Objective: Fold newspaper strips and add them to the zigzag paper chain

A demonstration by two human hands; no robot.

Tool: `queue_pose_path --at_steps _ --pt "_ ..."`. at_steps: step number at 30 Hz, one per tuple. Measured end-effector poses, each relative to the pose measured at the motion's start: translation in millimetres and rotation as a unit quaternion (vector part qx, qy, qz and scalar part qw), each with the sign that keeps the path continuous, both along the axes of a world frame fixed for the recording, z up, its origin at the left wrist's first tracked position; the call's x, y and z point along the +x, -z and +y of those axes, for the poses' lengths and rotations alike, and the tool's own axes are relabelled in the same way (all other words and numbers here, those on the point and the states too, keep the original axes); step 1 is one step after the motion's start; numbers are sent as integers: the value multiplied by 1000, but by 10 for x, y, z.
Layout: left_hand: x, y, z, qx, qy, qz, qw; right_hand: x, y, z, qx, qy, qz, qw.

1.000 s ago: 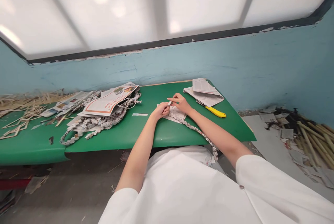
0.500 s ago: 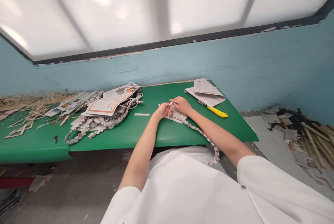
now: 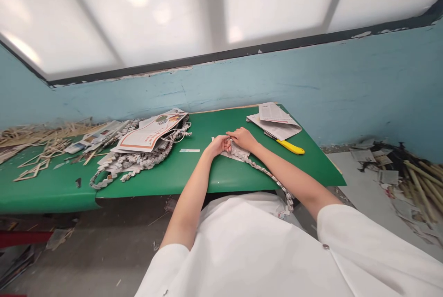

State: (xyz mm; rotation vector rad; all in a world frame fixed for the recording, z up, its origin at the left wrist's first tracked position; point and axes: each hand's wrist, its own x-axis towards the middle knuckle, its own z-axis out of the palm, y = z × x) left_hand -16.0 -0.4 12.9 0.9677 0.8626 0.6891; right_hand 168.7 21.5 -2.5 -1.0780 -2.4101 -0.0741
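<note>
Over the green tabletop my left hand point(image 3: 218, 145) is closed, its fingers curled in a pinch. My right hand point(image 3: 244, 139) is closed too, with its fingertips meeting those of the left. The small folded paper strip between them is mostly hidden by the fingers. A zigzag chain of folded newspaper point(image 3: 265, 168) runs from beside the hands, under my right forearm and over the table edge to my lap. Under the hands lies a flat sheet of newspaper point(image 3: 225, 154). A loose cut paper strip point(image 3: 190, 150) lies to the left of my left hand.
Folded newspapers point(image 3: 277, 124) lie at the right with a yellow-handled tool point(image 3: 291, 147) partly under them. On the left, a printed sheet point(image 3: 152, 132) covers heaped paper chains point(image 3: 145, 163), beside thin wooden frames point(image 3: 32, 168). Poles point(image 3: 420, 191) and scraps lie on the floor at right.
My fingertips have drawn closer over the small paper piece, which showed white between them before. The whole view has shifted slightly; the chain and tabletop things stay in place.
</note>
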Motion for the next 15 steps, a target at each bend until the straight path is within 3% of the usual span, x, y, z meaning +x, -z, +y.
queue_pose_path --at_steps 8,15 --pt "-9 19 18 21 -24 -10 999 37 2 1 -45 2 81 996" --pt "17 -12 -45 40 -30 -33 998 106 -20 12 -157 33 262 952"
